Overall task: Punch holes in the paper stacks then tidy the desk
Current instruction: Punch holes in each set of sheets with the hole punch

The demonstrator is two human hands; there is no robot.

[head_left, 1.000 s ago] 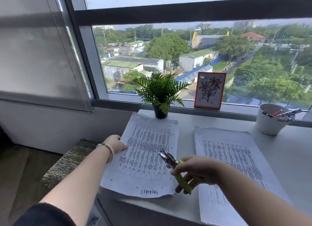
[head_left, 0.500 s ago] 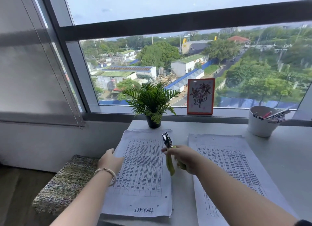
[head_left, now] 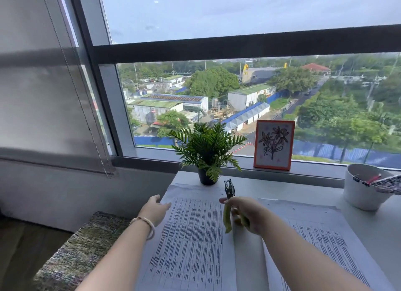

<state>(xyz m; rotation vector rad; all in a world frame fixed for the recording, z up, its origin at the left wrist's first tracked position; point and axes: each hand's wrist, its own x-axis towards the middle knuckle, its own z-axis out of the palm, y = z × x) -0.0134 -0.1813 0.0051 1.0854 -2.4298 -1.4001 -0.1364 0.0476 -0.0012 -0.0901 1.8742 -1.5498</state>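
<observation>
Two paper stacks lay side by side on the white desk (head_left: 358,230), printed with rows of dark text: the left stack (head_left: 191,243) toward 7 o'clock of the view's centre, the right stack (head_left: 321,243) toward 5 o'clock. The right hand (head_left: 245,217) was curled around the yellow-green handles of a hole punch (head_left: 229,203), whose metal head pointed up toward 12 o'clock, over the right edge of the left stack near its far end. The left hand (head_left: 155,210), a bracelet (head_left: 144,224) on its wrist, reached to the far left corner of the left stack with its fingers fairly straight; whether they touched the paper could not be told. At 12 o'clock from the punch stood a small potted plant (head_left: 206,154), just beyond the left stack's far edge. A framed flower drawing (head_left: 273,145) leaned on the window sill at 1 o'clock. A white cup (head_left: 360,190) holding pens sat at 3 o'clock, well apart from the hands. A woven mat (head_left: 80,251) lay off the desk at 8 o'clock.
</observation>
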